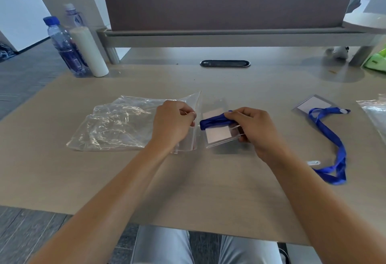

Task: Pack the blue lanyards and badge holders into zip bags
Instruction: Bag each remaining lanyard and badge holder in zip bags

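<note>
No readable text is being shown anywhere. A blue label is being displayed on the water bottle (66,49) at the far left of the desk (208,190), but its print is being blurred beyond reading. The badge inserts are being shown blank.

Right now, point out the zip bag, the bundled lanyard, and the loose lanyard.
zip bag (117,123), head view, crinkled middle.
bundled lanyard (213,122), head view, blue bundle's middle.
loose lanyard (328,132), head view, strap's middle.
</note>
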Action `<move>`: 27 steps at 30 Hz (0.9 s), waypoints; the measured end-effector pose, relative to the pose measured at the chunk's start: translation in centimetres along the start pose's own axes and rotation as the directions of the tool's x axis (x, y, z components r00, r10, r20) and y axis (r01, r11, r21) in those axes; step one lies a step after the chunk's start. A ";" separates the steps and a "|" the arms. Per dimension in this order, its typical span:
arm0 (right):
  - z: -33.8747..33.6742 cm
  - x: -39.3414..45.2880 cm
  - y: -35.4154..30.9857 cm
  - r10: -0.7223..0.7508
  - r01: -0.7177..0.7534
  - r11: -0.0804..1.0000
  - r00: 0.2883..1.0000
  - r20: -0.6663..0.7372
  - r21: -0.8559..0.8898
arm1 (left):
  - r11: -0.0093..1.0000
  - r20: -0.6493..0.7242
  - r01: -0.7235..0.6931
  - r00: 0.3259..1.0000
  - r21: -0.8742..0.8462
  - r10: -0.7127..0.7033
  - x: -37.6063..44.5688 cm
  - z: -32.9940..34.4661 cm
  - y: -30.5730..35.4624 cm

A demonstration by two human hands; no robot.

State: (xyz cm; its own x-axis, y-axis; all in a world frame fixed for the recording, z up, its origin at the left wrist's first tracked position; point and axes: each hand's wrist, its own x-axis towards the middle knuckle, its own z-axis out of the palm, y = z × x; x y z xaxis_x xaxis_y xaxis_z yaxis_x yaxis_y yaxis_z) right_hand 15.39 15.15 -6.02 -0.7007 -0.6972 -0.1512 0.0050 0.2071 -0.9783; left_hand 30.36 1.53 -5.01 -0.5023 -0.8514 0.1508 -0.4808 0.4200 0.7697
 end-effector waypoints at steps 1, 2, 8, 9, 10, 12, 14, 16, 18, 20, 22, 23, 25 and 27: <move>0.0 -0.1 0.0 0.004 -0.004 1.000 1.000 0.002 -0.002 | 1.000 0.003 0.000 1.000 -0.019 0.000 -0.1 -0.1 0.2; 0.1 -0.1 -0.1 0.008 -0.008 1.000 1.000 0.002 -0.005 | 0.999 0.012 0.006 1.000 -0.036 -0.006 -0.3 -0.2 0.3; 0.2 -0.4 -0.4 0.022 -0.022 1.000 0.998 -0.054 -0.002 | 0.997 0.070 -0.007 0.997 -0.074 0.012 -1.1 -0.1 0.7; 0.3 -0.5 -0.4 0.024 -0.024 1.000 0.998 -0.064 -0.003 | 0.997 0.076 -0.014 0.997 -0.074 0.019 -1.3 0.1 0.8; 0.5 -0.5 -0.4 0.025 -0.026 1.000 0.997 -0.071 -0.008 | 0.997 0.082 -0.024 0.996 -0.072 0.030 -1.4 0.3 0.9; 0.9 -0.7 -0.4 0.023 -0.024 1.000 0.997 -0.078 -0.017 | 0.996 0.093 -0.046 0.994 -0.074 0.053 -1.7 0.7 1.1; 1.3 -1.0 -0.3 0.019 -0.021 0.999 0.997 -0.068 -0.028 | 0.995 0.096 -0.055 0.993 -0.083 0.063 -2.0 1.2 1.4; 1.7 -1.3 -0.2 0.030 -0.031 0.999 0.999 -0.039 -0.040 | 0.994 0.092 -0.052 0.994 -0.098 0.062 -2.0 1.5 1.6; 2.0 -1.5 -0.1 0.047 -0.046 0.998 0.999 0.014 -0.046 | 0.991 0.084 -0.047 0.995 -0.121 0.057 -2.0 1.7 1.8; 2.0 -1.6 0.0 0.052 -0.047 0.997 0.996 0.067 -0.066 | 0.989 0.070 -0.037 0.996 -0.143 0.047 -1.8 1.8 1.9; 1.9 -1.5 0.1 0.016 -0.006 0.984 0.998 0.059 -0.176 | 0.985 0.054 -0.033 0.998 -0.168 0.043 -1.6 1.8 1.9; 1.8 -1.4 0.1 -0.021 0.029 0.965 0.999 0.034 -0.260 | 0.984 0.049 -0.037 0.998 -0.175 0.046 -1.4 1.8 1.9; 1.3 -1.4 -0.1 -0.078 0.067 0.919 0.997 -0.011 -0.389 | 0.985 0.052 -0.041 0.997 -0.169 0.051 -1.1 1.9 1.8; 0.8 -1.9 -0.6 -0.063 0.062 0.895 0.998 0.013 -0.443 | 0.984 0.088 -0.029 0.995 -0.177 0.045 -0.6 2.0 1.7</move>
State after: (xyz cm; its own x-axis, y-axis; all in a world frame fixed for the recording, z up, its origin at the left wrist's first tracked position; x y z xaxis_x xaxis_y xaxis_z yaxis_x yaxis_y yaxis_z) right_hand 17.30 15.76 -5.30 -0.6904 -0.7176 -0.0915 -0.3547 0.4460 -0.8217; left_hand 28.36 3.40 -5.06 -0.5847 -0.8008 0.1299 -0.3314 0.3819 0.8627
